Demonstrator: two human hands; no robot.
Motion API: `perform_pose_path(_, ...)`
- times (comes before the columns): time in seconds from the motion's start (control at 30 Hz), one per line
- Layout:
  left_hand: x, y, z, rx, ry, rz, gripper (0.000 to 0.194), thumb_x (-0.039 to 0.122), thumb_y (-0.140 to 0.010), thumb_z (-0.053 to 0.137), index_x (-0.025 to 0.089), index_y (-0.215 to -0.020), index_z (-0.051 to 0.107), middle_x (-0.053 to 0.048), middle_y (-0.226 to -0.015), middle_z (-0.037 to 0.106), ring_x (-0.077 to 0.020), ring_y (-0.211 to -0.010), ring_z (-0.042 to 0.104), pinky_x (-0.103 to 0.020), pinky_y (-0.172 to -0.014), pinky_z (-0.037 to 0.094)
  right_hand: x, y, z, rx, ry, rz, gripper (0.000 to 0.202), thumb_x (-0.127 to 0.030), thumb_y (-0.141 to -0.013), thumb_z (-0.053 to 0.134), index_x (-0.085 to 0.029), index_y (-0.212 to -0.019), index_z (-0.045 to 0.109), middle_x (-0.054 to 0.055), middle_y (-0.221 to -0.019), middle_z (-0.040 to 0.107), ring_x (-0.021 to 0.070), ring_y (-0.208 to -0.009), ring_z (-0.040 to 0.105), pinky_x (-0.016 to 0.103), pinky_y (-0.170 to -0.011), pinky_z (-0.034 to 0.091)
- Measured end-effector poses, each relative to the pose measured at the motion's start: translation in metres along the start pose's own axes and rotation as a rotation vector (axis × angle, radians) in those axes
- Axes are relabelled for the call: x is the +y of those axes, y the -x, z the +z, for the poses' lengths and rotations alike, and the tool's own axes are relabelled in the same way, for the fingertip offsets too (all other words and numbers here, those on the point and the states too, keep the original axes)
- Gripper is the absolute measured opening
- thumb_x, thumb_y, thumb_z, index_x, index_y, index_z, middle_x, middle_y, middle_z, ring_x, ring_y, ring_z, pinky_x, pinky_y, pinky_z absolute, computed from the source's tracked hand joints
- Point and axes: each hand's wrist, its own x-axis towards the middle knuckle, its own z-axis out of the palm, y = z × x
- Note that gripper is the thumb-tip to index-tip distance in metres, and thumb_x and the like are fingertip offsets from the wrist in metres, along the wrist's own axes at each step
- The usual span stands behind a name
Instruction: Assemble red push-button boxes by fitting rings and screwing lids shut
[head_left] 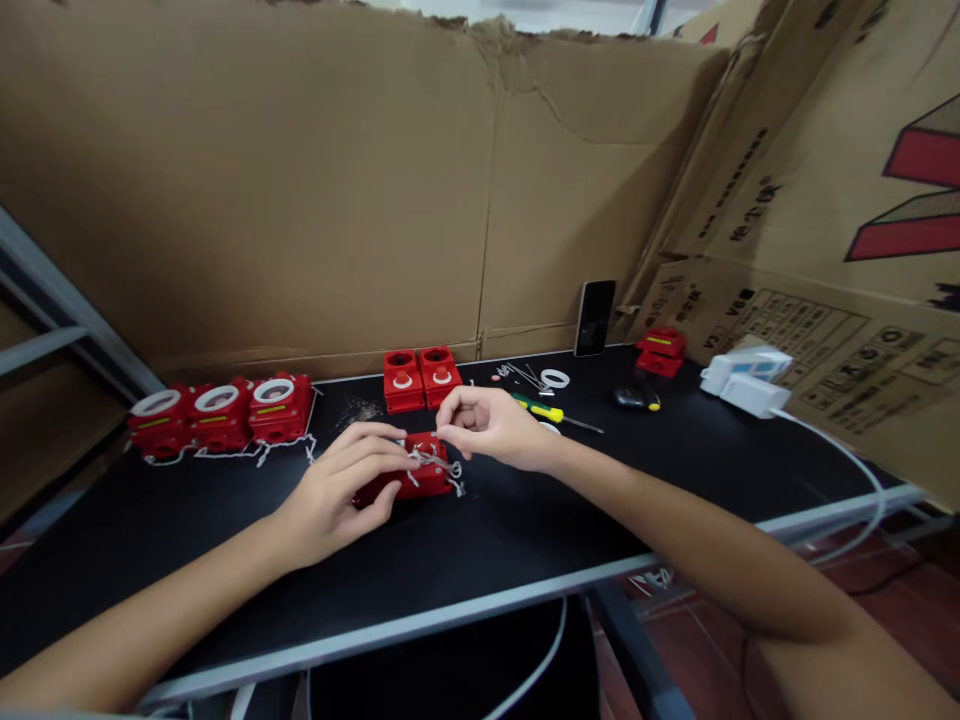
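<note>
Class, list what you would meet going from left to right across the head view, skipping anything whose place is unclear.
Three red units with white rings → left hand → right hand → phone → red part by the cardboard → white adapter.

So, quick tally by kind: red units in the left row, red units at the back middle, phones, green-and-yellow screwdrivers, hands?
Left-row red units: 3
Back-middle red units: 2
Phone: 1
Green-and-yellow screwdriver: 1
Hands (left hand, right hand): 2
Total: 9
Left out: red piece at the hands, partly covered.
</note>
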Motion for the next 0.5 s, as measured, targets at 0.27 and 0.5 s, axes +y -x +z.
perform_pose_path(0.27, 0.007, -0.007, -0.009, 0.009, 0.013, -0.041, 0.04, 0.005, -0.106, 0.066, 0.025, -0.138, 0.077, -0.008, -0.124, 0.087, -0.0259, -0.123, 0.08, -0.042, -0.108, 0.067, -0.003, 0.008, -0.002, -0.284, -0.063, 0.105, 0.037, -0.044, -0.091, 0.097, -0.016, -0.096, 0.073, 0.011, -0.118, 0.083, 0.0086, -0.067, 0.072, 0.025, -0.065, 0.061)
perform_pose_path(0.5, 0.009, -0.011, -0.014, 0.127, 0.051, -0.132, 0.028, 0.006, -0.106, 0.067, 0.025, -0.119, 0.084, -0.007, -0.113, 0.089, -0.0238, -0.108, 0.083, -0.038, -0.099, 0.069, -0.004, 0.007, -0.006, -0.328, -0.048, 0.165, 0.041, -0.045, -0.087, 0.102, -0.017, -0.096, 0.072, 0.0, -0.085, 0.078, 0.0107, -0.068, 0.074, 0.025, -0.071, 0.06)
